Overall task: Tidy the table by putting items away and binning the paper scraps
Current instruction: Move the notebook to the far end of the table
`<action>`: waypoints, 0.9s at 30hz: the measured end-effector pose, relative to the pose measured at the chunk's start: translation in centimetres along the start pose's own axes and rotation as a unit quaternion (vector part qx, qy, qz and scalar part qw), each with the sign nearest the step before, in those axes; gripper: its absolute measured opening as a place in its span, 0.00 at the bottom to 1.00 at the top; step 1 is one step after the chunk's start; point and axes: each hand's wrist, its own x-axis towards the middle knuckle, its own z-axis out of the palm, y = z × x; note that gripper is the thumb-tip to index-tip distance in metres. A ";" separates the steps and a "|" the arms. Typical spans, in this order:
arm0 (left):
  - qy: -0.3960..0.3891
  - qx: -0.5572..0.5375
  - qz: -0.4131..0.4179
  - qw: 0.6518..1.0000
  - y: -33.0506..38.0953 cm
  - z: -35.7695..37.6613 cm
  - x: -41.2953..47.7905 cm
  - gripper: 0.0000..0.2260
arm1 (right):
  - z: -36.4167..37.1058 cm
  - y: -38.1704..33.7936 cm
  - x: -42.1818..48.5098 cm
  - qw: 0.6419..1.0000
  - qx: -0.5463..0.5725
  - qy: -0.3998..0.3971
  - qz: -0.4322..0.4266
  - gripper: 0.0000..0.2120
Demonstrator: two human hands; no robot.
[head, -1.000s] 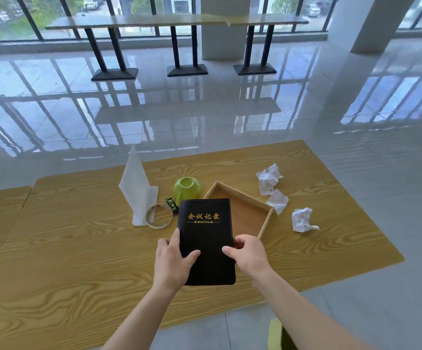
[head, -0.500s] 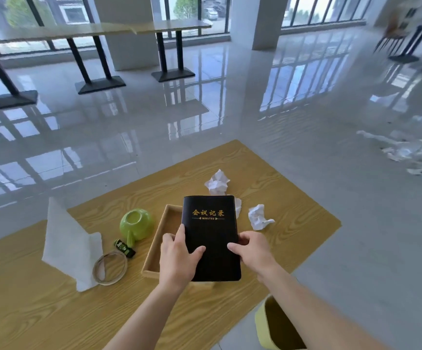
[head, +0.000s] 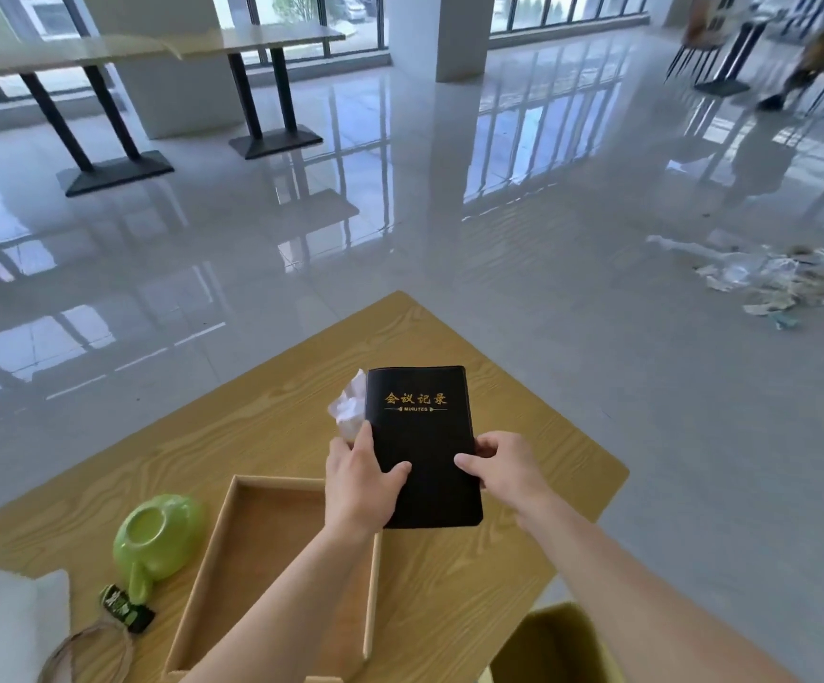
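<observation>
Shifted right past the tray, both hands grip the notebook.

Glossy tiled floor, tall windows

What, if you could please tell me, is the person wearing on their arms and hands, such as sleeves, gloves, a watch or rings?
Nothing is worn on either one as far as the view shows. The left hand and the right hand are bare, without gloves, and no ring shows on the fingers in view. Both wrists carry no watch or band. The forearms are uncovered down to the bottom edge of the picture, so no sleeve appears.
</observation>
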 end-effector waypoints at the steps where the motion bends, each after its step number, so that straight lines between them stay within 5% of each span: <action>1: 0.001 0.003 -0.001 1.000 0.6 0.7 1.1 0.23 | -0.7 -0.1 1.4 1.000 -0.006 0.001 0.002 0.03; 27: -0.062 0.016 -0.148 0.987 5.1 12.4 15.4 0.22 | -5.7 1.5 21.9 0.989 -0.135 -0.057 0.036 0.04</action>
